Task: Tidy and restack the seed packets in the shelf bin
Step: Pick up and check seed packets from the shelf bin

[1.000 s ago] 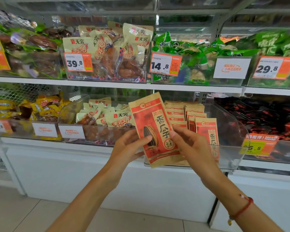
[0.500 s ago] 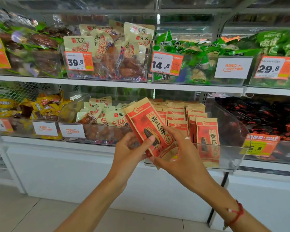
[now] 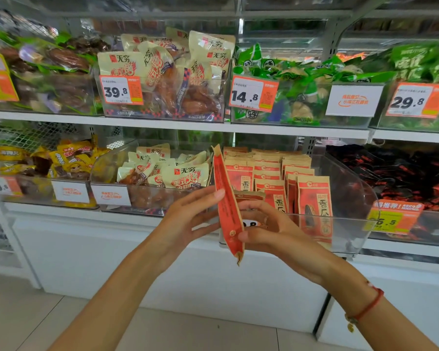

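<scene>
A: Where does the head view look from?

B: It sits at head height and faces forward and slightly down, square onto the white metal shop shelving (image 3: 178, 127), at about arm's length from it.

A: What fills the frame?

B: The clear plastic bin of red-and-tan seed packets (image 3: 350, 188) sits just right of centre. Pale floor tiles (image 3: 23, 315) show at 7 o'clock. The two forearms enter from 6 and 4 o'clock, so the left hand (image 3: 188, 219) and right hand (image 3: 271, 231) meet at the centre.

A: Is there another view?

B: No, only this wide-angle one; the shelf lines bend toward the edges.
</scene>
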Demonstrator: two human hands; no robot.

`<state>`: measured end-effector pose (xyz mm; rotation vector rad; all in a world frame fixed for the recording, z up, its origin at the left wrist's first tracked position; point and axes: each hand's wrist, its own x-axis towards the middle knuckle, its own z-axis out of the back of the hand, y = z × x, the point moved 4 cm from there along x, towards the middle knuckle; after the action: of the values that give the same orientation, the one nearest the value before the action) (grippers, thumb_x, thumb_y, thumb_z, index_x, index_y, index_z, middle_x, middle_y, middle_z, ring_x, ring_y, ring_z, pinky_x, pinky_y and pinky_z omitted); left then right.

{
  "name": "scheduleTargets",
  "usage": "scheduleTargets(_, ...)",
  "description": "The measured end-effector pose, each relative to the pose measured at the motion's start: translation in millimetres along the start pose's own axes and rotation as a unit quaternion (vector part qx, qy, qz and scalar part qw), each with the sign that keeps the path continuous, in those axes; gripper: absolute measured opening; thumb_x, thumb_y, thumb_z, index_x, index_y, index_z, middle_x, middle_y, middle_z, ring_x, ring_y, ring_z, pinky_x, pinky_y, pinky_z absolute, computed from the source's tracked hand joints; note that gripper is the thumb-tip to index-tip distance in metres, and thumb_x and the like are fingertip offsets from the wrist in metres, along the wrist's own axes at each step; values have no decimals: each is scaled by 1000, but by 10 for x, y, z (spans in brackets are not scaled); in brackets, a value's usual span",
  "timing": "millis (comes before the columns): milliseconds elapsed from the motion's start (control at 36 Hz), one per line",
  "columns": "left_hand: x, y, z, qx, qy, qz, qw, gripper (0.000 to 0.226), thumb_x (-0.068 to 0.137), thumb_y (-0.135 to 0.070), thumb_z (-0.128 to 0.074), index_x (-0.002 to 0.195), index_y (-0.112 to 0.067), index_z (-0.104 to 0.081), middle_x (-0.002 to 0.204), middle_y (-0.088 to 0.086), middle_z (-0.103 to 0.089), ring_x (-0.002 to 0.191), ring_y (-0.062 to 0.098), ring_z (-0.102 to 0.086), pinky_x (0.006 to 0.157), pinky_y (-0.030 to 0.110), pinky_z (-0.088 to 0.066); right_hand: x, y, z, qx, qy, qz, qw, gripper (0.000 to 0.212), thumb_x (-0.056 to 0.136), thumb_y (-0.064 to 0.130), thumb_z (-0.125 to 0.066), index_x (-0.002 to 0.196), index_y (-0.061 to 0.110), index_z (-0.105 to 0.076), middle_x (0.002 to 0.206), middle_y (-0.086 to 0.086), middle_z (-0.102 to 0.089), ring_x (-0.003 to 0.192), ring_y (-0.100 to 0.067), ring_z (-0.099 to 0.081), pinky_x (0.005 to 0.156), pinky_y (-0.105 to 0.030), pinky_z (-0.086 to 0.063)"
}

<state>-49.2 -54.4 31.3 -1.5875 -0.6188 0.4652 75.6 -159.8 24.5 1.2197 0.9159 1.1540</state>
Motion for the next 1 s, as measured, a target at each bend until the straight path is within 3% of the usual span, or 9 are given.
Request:
scheduleTargets(139,-5,36,34,35,-6,23,999,71,61,-43,-86,125,-27,-60,109,-4,-73,101,11,-68,84,28,-53,3,59,39,-67,-59,37,995,46,76,56,-66,115,32,-63,119,15,-62,111,-4,-59,99,-35,-48)
scheduleTargets(222,-3,112,-3,97,-5,34,995,75,50,-41,-87,120,-31,-63,112,-10,-71,103,7,-67,84,27,-53,11,92,65,-47,-118,69,990,43,73,50,-63,111,30,-67,113,10,-67,106,-7,-63,95,-35,-51)
scheduleTargets(333,-8,179,-73,117,9,35,992,52,48,-40,-82,98,-38,-69,106,-15,-70,97,3,-67,71,17,-53,10,74,102,-9,-150,81,985,31,80,35,-64,107,23,-71,103,5,-72,99,-9,-67,88,-29,-53)
scheduleTargets(500,2,177,-59,124,0,26,992,60,44,-42,-82,102,-37,-68,107,-15,-70,97,3,-67,73,16,-53,13,31,140,50,-154,65,985,19,87,18,-63,103,15,-71,92,-5,-75,81,-11,-70,66,-17,-53)
scheduleTargets(583,6,187,-75,125,-7,32,992,60,45,-43,-81,103,-37,-67,108,-15,-68,97,1,-64,69,15,-51,17,5,147,55,-153,54,985,20,87,20,-63,105,16,-71,94,-3,-75,85,-11,-70,67,-17,-53)
scheduleTargets(722,2,185,-80,114,-25,33,993,65,49,-43,-80,111,-31,-66,109,-10,-70,103,7,-65,74,20,-51,2,87,131,15,-160,93,983,17,86,21,-63,100,28,-70,89,7,-74,79,-5,-69,64,-15,-53)
scheduleTargets(833,-12,127,-18,61,-53,14,997,65,57,-51,-74,117,-27,-66,100,-7,-75,94,5,-69,79,26,-51,-22,129,-1,-54,-106,117,986,30,76,23,-70,102,37,-67,100,14,-72,87,-7,-69,70,-22,-56)
scheduleTargets(1000,-11,74,42,48,-101,-7,994,53,63,-55,-68,109,-28,-70,94,-8,-75,97,8,-67,78,25,-51,-41,79,-73,-25,-84,112,990,31,80,19,-69,110,27,-67,107,6,-71,84,-12,-71,67,-21,-56)
